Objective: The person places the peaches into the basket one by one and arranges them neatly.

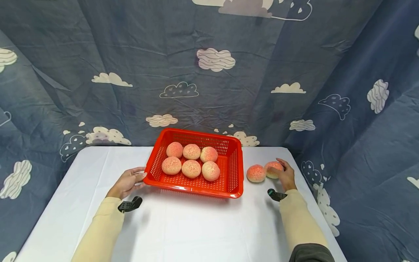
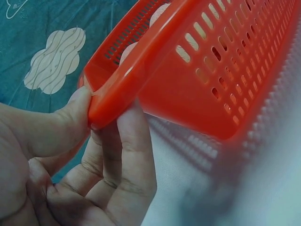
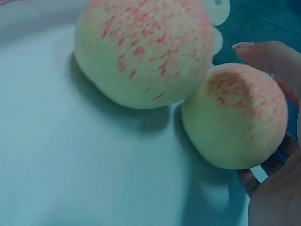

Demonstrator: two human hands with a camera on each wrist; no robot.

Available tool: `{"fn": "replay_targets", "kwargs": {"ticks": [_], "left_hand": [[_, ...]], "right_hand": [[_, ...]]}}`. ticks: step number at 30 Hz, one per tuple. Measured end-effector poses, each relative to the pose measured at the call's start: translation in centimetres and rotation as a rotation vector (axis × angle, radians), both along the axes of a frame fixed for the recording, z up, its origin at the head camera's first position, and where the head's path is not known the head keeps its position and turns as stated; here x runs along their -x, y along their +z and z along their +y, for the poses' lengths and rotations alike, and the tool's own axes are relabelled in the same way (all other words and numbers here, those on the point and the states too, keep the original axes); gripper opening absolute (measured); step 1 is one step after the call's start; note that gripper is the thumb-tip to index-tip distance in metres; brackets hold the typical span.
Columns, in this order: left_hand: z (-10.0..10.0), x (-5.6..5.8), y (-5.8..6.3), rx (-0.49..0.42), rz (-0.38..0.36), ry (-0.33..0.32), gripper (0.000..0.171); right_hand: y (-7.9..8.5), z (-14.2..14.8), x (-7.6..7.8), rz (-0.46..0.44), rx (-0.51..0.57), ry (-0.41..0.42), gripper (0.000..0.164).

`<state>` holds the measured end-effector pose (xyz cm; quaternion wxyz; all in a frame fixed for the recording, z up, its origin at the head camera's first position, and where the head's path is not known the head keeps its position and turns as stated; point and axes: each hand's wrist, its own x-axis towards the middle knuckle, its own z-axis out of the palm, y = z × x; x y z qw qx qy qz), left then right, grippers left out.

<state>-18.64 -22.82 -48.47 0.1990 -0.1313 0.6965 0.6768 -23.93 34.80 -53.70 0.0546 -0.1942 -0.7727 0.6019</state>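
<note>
A red plastic basket (image 1: 196, 187) with perforated sides holds several pink-speckled peaches (image 1: 191, 169). My left hand (image 1: 129, 181) pinches its left rim near the front corner; in the left wrist view the thumb (image 2: 77, 106) lies against the rim and the fingers curl beneath. To the basket's right, a peach (image 1: 273, 170) sits on the white table, with my right hand (image 1: 286, 176) around its right side. In the right wrist view, a gap shows between the upper finger (image 3: 268, 54) and this peach (image 3: 235, 117). Other fingers are partly hidden behind it.
Another peach (image 1: 256, 173) rests directly left of the one by my right hand. The white table (image 1: 196, 229) ends at a dark blue cloud-patterned curtain (image 1: 176, 105) behind and at the right. Black wrist devices (image 1: 130, 204) sit at both cuffs.
</note>
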Motion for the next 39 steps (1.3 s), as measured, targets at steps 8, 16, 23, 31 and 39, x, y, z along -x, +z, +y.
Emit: {"fn": "replay_targets", "kwargs": {"ticks": [8, 16, 23, 31, 39], "left_hand": [[0.0, 0.0, 0.1, -0.011, 0.006, 0.003, 0.056], [0.0, -0.1, 0.0, -0.009, 0.005, 0.003, 0.056], [0.0, -0.1, -0.1, 0.004, 0.005, 0.002, 0.057], [0.0, 0.0, 0.0, -0.014, 0.005, -0.005, 0.055], [0.0, -0.1, 0.0, -0.016, 0.009, -0.008, 0.056]], "right_hand": [[-0.6, -0.3, 0.2, -0.091, 0.026, -0.010, 0.083], [-0.8, -0.3, 0.0, -0.098, 0.005, -0.082, 0.085], [-0.4, 0.0, -0.3, -0.092, 0.006, -0.103, 0.082], [0.8, 0.4, -1.1, -0.044, -0.109, -0.059, 0.073], [2.9, -0.5, -1.4, 0.000, -0.106, 0.029, 0.070]]}}
